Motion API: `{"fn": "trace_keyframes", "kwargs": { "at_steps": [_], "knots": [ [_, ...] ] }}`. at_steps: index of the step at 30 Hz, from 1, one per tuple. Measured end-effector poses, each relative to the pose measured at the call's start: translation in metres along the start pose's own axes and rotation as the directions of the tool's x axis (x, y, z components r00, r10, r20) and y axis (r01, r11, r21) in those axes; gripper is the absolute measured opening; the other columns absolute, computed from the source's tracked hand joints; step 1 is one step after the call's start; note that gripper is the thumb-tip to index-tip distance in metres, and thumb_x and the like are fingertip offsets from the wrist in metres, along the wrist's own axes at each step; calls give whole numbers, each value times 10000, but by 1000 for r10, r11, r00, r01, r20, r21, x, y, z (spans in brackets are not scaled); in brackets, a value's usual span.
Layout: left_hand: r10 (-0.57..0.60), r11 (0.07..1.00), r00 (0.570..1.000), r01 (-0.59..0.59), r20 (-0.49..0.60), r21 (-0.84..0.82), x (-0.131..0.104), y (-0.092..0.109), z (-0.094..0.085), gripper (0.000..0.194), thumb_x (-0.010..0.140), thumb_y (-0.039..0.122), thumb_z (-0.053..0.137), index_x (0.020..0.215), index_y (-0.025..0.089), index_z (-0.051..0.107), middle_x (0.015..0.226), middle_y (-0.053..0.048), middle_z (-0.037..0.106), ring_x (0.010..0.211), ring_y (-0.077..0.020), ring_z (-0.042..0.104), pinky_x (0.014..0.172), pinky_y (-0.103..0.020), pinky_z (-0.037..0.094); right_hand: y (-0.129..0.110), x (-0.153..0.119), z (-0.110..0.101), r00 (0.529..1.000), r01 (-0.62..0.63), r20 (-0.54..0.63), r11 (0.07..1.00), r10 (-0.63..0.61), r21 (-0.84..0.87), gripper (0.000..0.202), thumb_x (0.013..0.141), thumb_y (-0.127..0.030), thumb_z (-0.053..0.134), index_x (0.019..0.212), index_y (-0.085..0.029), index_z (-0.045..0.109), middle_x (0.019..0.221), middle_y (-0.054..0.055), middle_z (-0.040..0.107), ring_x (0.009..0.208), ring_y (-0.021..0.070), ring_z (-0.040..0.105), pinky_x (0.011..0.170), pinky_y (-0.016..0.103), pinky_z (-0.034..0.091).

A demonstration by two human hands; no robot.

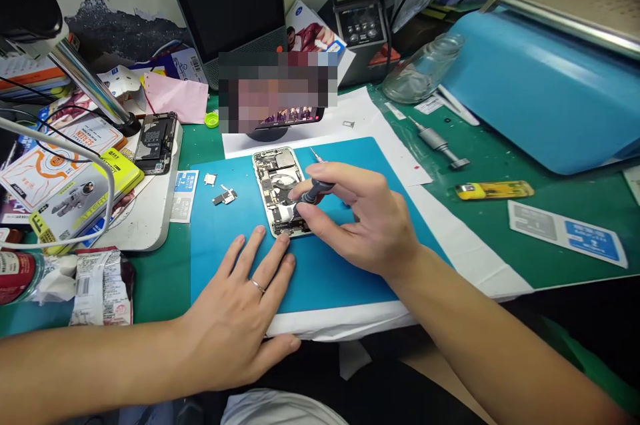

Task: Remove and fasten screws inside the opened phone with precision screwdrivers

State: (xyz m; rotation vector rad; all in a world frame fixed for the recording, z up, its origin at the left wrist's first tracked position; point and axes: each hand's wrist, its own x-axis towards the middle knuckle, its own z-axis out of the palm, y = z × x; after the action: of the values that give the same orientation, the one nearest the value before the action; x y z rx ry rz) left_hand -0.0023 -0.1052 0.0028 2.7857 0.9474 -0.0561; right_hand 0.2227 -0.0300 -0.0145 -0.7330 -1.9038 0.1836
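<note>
An opened phone (280,178) with its inner parts showing lies on the blue mat (340,278). My right hand (360,211) pinches a dark screwdriver (317,190) between thumb and fingers over the phone's lower right part; the tool's tip is hard to make out. Flat on the mat, my left hand (240,311) has its fingers spread, with the fingertips at the phone's bottom edge and a ring on one finger. Small metal parts (225,196) rest left of the phone. Behind my right hand, a thin tool tip (316,155) shows on the mat.
A lamp (90,81), a yellow battery box (83,201) and another opened phone (156,143) crowd the left. A dark screen (233,5) stands at the back. Toward the right are a glass jar (423,71), a grey screwdriver (437,145) and a yellow cutter (495,190).
</note>
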Motion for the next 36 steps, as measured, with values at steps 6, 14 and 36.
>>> {"fn": "trace_keyframes", "kwargs": {
  "at_steps": [6,14,36],
  "knots": [
    [17,1000,1000,-17,18,-7,-1,-1,-3,793,1025,627,362,1593,78,292,1711,-188,108,1565,-463,88,1242,-606,152,1,-1,0,1000,17,6,1000,-16,-16,587,906,-87,669,1427,-257,461,1182,84,727,884,199,773,791,331,687],
    [17,1000,1000,-16,20,-9,-1,-1,-2,793,1028,623,351,1598,77,276,1714,-185,94,1565,-464,86,1243,-601,135,2,2,-1,996,83,23,994,-82,-65,620,904,-105,686,1446,-265,432,1118,59,775,799,182,772,747,367,682],
    [15,1000,1000,-15,-5,13,-1,-1,1,814,1006,626,414,1597,81,283,1710,-181,130,1561,-467,107,1236,-602,163,1,8,-4,977,212,41,977,-211,-31,550,882,-25,666,1379,-187,492,1103,119,768,1016,200,749,759,323,662]
  ]
}}
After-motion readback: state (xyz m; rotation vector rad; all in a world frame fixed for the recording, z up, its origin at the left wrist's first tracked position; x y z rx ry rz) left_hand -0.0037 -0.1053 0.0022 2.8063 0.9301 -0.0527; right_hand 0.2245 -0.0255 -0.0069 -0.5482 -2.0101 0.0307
